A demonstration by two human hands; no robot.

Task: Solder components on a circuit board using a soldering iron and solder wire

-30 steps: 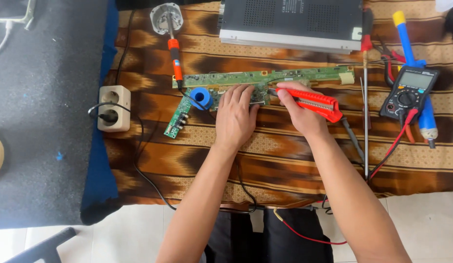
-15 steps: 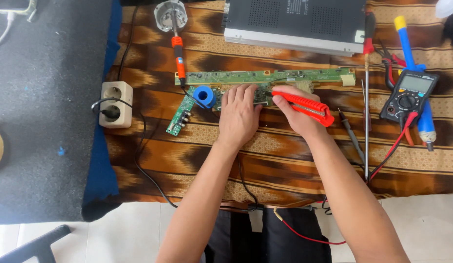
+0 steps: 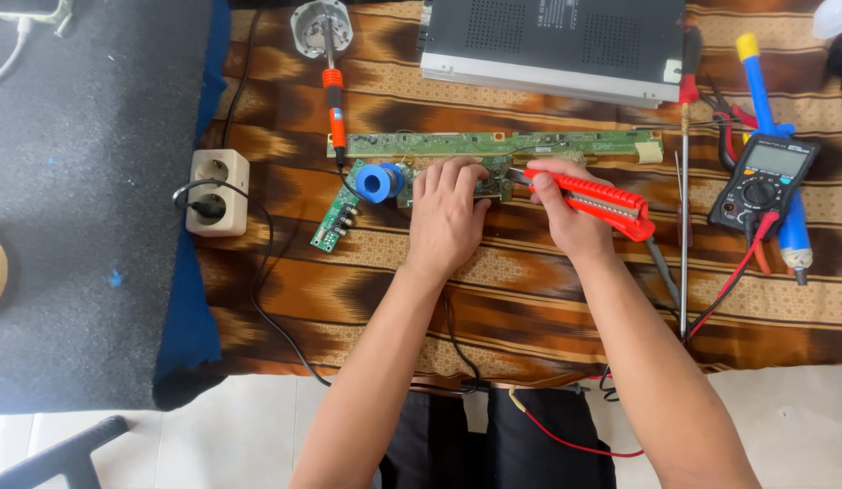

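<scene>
The long green circuit board (image 3: 493,145) lies with its long axis running from 9 to 3 o'clock. The left hand (image 3: 448,213) presses flat on it, holding nothing. The right hand (image 3: 566,213), at 3 o'clock from the left, grips a red utility knife (image 3: 597,197), its blade tip pointing toward 10 o'clock at the board. A blue solder spool (image 3: 378,183) sits at 9 o'clock.

Hands (image 3: 448,213) hold red knife (image 3: 595,196) over circuit board (image 3: 493,145).
</scene>
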